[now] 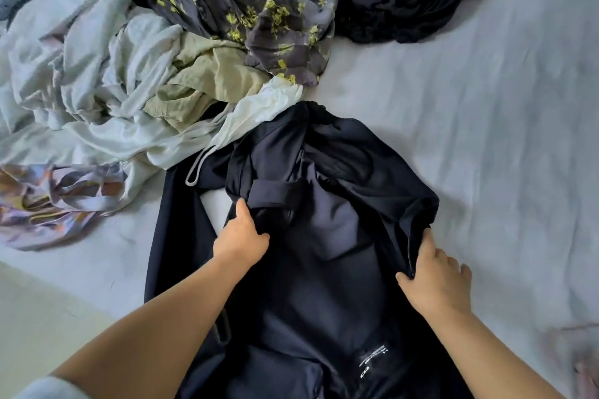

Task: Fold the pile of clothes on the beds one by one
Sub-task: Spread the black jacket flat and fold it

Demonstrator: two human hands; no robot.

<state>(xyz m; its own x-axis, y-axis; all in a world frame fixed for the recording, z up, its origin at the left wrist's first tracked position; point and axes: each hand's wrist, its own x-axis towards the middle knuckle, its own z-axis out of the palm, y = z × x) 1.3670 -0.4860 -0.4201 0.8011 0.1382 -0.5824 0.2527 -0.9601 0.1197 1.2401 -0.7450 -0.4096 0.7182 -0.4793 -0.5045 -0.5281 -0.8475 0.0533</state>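
Note:
A dark navy garment [324,269] lies spread on the white bed sheet [486,139] in front of me, its inside label showing near the bottom. My left hand [241,241] grips a bunched fold at the garment's left side, fingers tucked into the cloth. My right hand [436,278] pinches the garment's right edge between thumb and fingers. The pile of unfolded clothes [129,74] lies at the upper left, touching the garment's top.
In the pile are a pale white garment [64,52], an olive piece [207,74], a grey floral dress [259,3] and a lilac patterned cloth [48,204]. A black garment [415,0] lies apart at the top. The bed's edge and floor [32,317] are lower left.

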